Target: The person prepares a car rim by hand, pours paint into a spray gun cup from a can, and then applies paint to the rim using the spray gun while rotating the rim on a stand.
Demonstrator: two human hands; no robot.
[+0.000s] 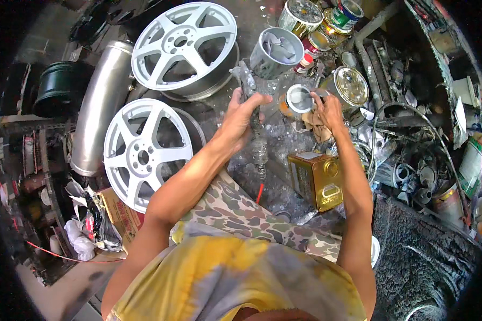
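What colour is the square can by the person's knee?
Shiny gold, seen in the head view: the square can.

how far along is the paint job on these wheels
Both five-spoke alloy wheels already look evenly coated pale grey-white. In hand: the left hand grips a metal spray gun, while the right hand is at its small round cup. What coats remain cannot be told.

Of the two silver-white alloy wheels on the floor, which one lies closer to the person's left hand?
The upper wheel, lying at the top of the picture just beyond the left hand. The other wheel sits lower and further left, beside the forearm and partly hidden by it.
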